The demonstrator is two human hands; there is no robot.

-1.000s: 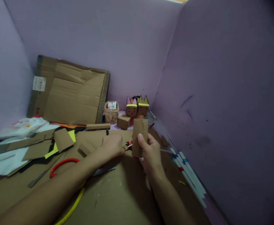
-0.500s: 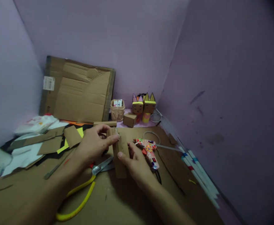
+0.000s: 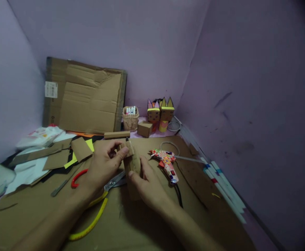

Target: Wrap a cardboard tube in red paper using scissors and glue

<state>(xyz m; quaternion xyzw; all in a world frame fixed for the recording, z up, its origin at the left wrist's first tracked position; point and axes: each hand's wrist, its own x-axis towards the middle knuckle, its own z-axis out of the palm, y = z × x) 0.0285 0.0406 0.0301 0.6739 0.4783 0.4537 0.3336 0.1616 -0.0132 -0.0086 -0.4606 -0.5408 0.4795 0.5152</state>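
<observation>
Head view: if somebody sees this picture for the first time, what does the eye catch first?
First come the two hands in the middle: the left hand and the right hand together hold a small cardboard piece. Just to the right lies a colourful glue gun, and scissors lie beside the left hand. At the back a big cardboard sheet leans on the wall, with two little box figures with pointed ears in the corner.

Bare left hand [image 3: 103, 166], bare right hand [image 3: 145, 185] (apparently unsleeved)
</observation>
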